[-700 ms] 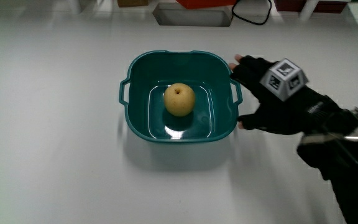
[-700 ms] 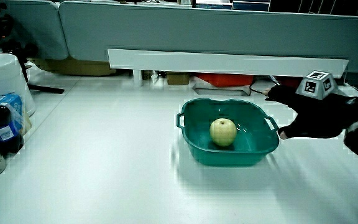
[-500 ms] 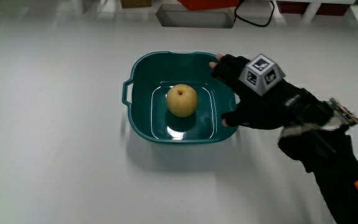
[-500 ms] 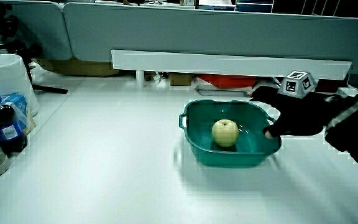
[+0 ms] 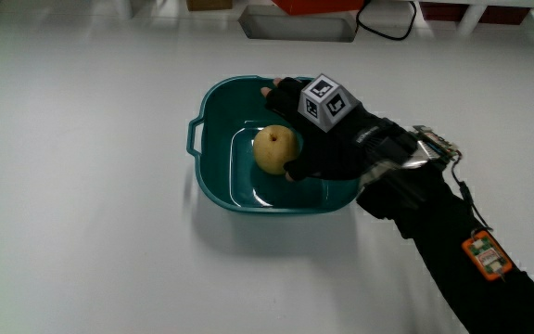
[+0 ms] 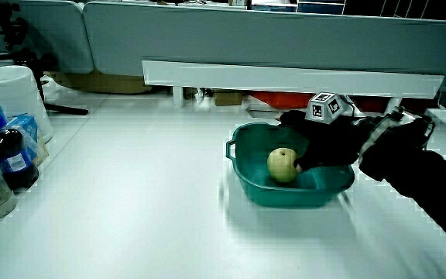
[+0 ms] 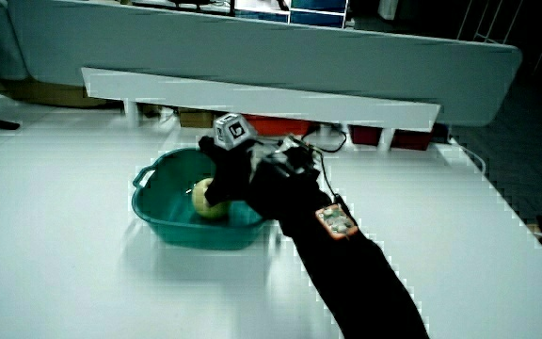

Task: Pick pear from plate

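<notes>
A yellow pear lies in the middle of a teal basin with small handles. The black-gloved hand reaches into the basin and sits right beside the pear. Its fingers are spread around the fruit, the thumb on the side nearer to the person, and it is not closed on the pear. The patterned cube rides on the hand's back. In both side views the pear shows partly, with the hand against it inside the basin.
In a side view a white bucket and a dark bottle stand at the table's edge, well away from the basin. A white box with a black cable lies farther from the person than the basin.
The hand has moved from beside the basin's rim into the basin, up against the pear. The pear and the basin have stayed where they were.
</notes>
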### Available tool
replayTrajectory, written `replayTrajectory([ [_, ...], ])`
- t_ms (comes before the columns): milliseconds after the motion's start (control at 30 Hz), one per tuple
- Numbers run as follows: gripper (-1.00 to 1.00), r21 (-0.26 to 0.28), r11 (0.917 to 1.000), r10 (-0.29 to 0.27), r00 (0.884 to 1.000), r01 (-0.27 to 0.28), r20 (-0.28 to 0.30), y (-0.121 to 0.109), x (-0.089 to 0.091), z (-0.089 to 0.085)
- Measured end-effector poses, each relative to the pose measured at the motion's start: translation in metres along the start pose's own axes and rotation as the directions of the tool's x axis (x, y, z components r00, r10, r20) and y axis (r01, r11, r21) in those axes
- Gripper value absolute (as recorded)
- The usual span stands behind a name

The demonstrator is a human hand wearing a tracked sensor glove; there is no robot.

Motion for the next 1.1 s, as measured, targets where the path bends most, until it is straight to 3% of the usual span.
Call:
replayTrajectory([
  [133,0.0,-0.035,0.9992,-0.02,1.0,0.02,-0.001,0.012,-0.003,-0.006],
  [233,0.0,-0.069,0.9976,0.002,1.0,-0.004,-0.017,0.022,-0.008,-0.013],
  [333,0.0,-0.092,0.9957,-0.009,1.0,0.007,-0.021,0.029,-0.012,-0.019],
  [533,0.0,-0.109,0.9937,0.019,0.999,-0.023,-0.038,0.035,-0.02,-0.032],
  [700,0.0,-0.139,0.9903,-0.011,1.0,0.011,0.0,0.041,-0.023,-0.042],
  [833,0.0,-0.115,0.9931,-0.021,1.0,0.02,-0.003,0.042,-0.021,-0.042],
  [1100,0.33,-0.137,0.9906,-0.005,0.998,-0.003,-0.056,0.044,-0.019,-0.043],
])
